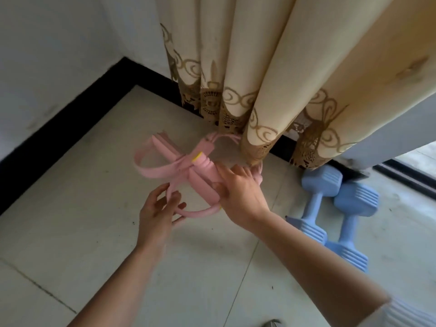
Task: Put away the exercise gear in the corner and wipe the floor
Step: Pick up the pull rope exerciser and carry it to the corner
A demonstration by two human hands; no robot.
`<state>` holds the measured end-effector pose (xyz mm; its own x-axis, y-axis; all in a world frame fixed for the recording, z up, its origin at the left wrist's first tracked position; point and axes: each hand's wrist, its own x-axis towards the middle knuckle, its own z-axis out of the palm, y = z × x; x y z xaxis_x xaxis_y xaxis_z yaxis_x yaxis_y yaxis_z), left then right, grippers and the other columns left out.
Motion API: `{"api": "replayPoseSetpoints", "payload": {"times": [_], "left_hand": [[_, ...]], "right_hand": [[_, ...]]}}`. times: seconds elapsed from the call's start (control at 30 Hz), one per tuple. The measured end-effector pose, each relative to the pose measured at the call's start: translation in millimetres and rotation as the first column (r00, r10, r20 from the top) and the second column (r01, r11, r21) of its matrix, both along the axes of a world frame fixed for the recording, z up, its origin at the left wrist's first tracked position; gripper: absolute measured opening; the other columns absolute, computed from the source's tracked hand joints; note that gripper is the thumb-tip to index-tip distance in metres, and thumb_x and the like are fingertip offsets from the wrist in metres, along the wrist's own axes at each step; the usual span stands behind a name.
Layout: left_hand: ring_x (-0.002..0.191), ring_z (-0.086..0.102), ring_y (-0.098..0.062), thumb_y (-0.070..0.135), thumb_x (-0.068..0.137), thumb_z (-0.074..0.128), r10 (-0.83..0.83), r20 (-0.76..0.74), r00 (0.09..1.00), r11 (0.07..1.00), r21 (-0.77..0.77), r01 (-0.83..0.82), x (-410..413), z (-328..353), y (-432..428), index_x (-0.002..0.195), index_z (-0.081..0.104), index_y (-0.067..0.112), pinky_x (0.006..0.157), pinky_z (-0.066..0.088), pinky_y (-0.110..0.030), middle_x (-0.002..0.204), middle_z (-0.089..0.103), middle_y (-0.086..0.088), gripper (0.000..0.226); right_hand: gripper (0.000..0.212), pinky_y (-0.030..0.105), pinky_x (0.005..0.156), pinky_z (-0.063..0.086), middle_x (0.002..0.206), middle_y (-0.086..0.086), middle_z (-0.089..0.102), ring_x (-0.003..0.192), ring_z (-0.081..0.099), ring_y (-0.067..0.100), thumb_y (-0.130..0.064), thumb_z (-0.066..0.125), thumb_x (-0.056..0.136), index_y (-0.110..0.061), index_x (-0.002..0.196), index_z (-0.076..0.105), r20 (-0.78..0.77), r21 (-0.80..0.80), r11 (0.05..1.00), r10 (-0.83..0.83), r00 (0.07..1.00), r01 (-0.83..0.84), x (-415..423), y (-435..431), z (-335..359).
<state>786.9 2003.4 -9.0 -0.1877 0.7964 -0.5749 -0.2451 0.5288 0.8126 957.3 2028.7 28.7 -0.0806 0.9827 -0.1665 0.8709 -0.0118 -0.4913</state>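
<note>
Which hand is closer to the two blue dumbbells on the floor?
Right. The right hand holds the pink pull band just left of the blue dumbbells; the left hand is farther left.

The far loop of the pink stretch band (165, 149) disappears behind the curtain (259, 90) hem, and the right hand (238, 192) covers one end of its foam bar. The two blue dumbbells (313, 204) are smeared by blur, their far heads overlapping. The white sleeve (410, 312) and a small grey thing (272, 323) are cut off by the bottom edge, the latter unrecognisable.
</note>
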Motion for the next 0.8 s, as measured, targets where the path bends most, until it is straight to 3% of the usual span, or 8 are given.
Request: {"api": "replayPoseSetpoints", "payload": {"times": [0.17, 0.27, 0.37, 0.5, 0.57, 0.67, 0.73, 0.8], "left_hand": [[0.096, 0.063, -0.025, 0.005, 0.085, 0.066, -0.121, -0.012, 0.993, 0.98, -0.163, 0.118, 13.3, -38.6, -1.1, 0.129, 0.042, 0.015, 0.074, 0.053, -0.036, 0.113, 0.064, -0.01, 0.051], [0.102, 0.063, -0.024, 0.003, 0.082, 0.068, -0.218, -0.007, 0.976, 0.958, -0.19, 0.213, 25.4, -56.4, -2.9, 0.118, 0.053, 0.007, 0.071, 0.054, -0.031, 0.112, 0.064, -0.01, 0.039], [0.091, 0.066, -0.02, 0.002, 0.081, 0.068, -0.302, -0.004, 0.953, 0.942, -0.154, 0.298, 44.2, -67.8, -1.6, 0.1, 0.061, 0.013, 0.07, 0.055, -0.025, 0.094, 0.067, -0.004, 0.023], [0.089, 0.068, -0.037, 0.014, 0.073, 0.074, -0.399, -0.039, 0.916, 0.905, -0.176, 0.386, 71.6, -78.7, -12.6, 0.083, 0.062, 0.016, 0.075, 0.049, -0.034, 0.086, 0.073, -0.01, 0.016], [0.079, 0.068, -0.03, 0.008, 0.076, 0.071, -0.405, -0.005, 0.914, 0.9, -0.179, 0.398, 83.7, -79.5, -15.0, 0.078, 0.058, 0.015, 0.077, 0.045, -0.034, 0.076, 0.073, -0.004, 0.014], [0.066, 0.063, -0.012, -0.001, 0.079, 0.066, -0.397, 0.087, 0.914, 0.898, -0.171, 0.406, 100.6, -77.3, -14.6, 0.085, 0.051, 0.007, 0.081, 0.041, -0.036, 0.068, 0.066, 0.001, 0.019], [0.075, 0.059, -0.016, 0.016, 0.061, 0.076, -0.399, 0.111, 0.91, 0.898, -0.154, 0.412, 105.4, -79.8, -12.8, 0.091, 0.056, 0.01, 0.081, 0.042, -0.037, 0.079, 0.061, -0.01, 0.037], [0.08, 0.052, -0.018, 0.03, 0.047, 0.076, -0.406, 0.089, 0.91, 0.897, -0.15, 0.415, 108.1, -82.5, -12.8, 0.09, 0.061, 0.008, 0.079, 0.042, -0.036, 0.083, 0.059, -0.011, 0.051]], "right_hand": [[0.05, 0.043, 0.093, 0.03, 0.12, 0.012, 0.049, 0.116, 0.039, 0.032, -0.023, 0.047, 0.095, -0.023, 0.143, 0.036, 0.186, -0.054, 0.996, 0.085, 0.979, -0.076, 4.5, 13.1, -19.9], [0.053, 0.041, 0.093, 0.033, 0.122, 0.011, 0.048, 0.119, 0.038, 0.031, -0.026, 0.048, 0.094, -0.023, 0.145, 0.032, 0.219, -0.096, 0.989, 0.135, 0.966, -0.117, 8.3, 17.2, -25.9], [0.061, 0.039, 0.094, 0.031, 0.128, 0.011, 0.044, 0.124, 0.035, 0.03, -0.03, 0.052, 0.09, -0.024, 0.146, 0.028, 0.246, -0.1, 0.983, 0.177, 0.953, -0.157, 11.1, 24.1, -28.7], [0.07, 0.039, 0.1, 0.028, 0.136, 0.013, 0.039, 0.129, 0.032, 0.032, -0.02, 0.055, 0.086, -0.023, 0.149, 0.024, 0.285, -0.036, 0.982, 0.186, 0.94, -0.183, 13.9, 33.8, -38.6], [0.067, 0.039, 0.101, 0.028, 0.135, 0.013, 0.04, 0.128, 0.032, 0.032, -0.017, 0.049, 0.089, -0.021, 0.15, 0.023, 0.295, -0.034, 0.979, 0.204, 0.934, -0.203, 15.8, 33.5, -46.9], [0.063, 0.042, 0.089, 0.038, 0.117, 0.015, 0.053, 0.113, 0.047, 0.035, -0.011, 0.055, 0.084, -0.016, 0.145, 0.04, 0.289, -0.008, 0.98, 0.192, 0.938, -0.199, 21.2, 27.0, -63.0], [0.061, 0.039, 0.072, 0.047, 0.098, 0.014, 0.06, 0.095, 0.058, 0.034, -0.01, 0.067, 0.071, -0.014, 0.132, 0.057, 0.296, 0.087, 0.981, 0.141, 0.945, -0.174, 25.3, 25.1, -73.9], [0.06, 0.036, 0.064, 0.047, 0.09, 0.011, 0.062, 0.086, 0.059, 0.032, -0.014, 0.072, 0.066, -0.015, 0.125, 0.063, 0.322, 0.166, 0.973, 0.101, 0.941, -0.161, 27.6, 25.9, -81.8]]}}
